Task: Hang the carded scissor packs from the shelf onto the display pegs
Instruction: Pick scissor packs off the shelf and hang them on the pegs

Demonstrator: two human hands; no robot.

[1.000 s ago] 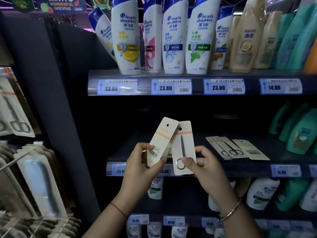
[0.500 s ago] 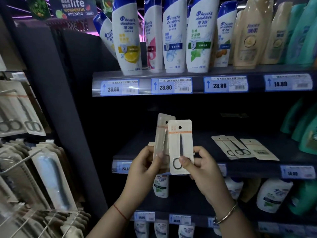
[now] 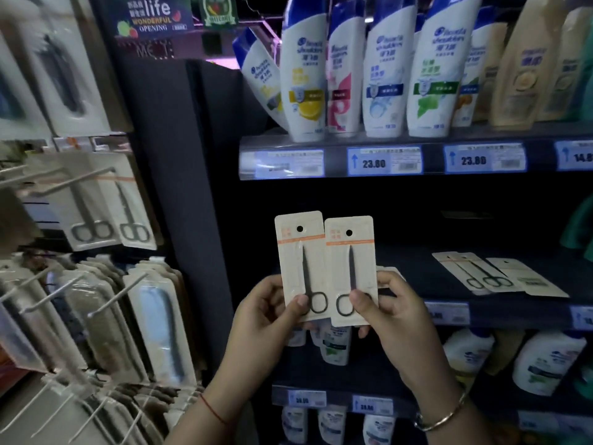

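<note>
Two white carded scissor packs with an orange stripe and a hang hole stand upright, side by side, in front of the dark shelf. My left hand (image 3: 268, 313) pinches the left scissor pack (image 3: 298, 252) at its lower edge. My right hand (image 3: 390, 313) pinches the right scissor pack (image 3: 349, 258), which overlaps the left one slightly. Three more packs (image 3: 475, 273) lie flat on the dark shelf (image 3: 500, 308) to the right. At the left, packs of the same scissors (image 3: 106, 203) hang on a display peg (image 3: 75, 181).
Shampoo bottles (image 3: 305, 85) fill the shelf above, with price tags (image 3: 383, 160) along its edge. More bottles (image 3: 545, 361) stand on the lower shelf. Several bare metal pegs (image 3: 118, 295) stick out at the left over hanging blister packs (image 3: 160, 326). A dark upright panel (image 3: 179, 187) separates the two racks.
The left pack has been turned from edge-on to face forward beside the right one. The view has swung left, bringing the peg rack further into sight.
</note>
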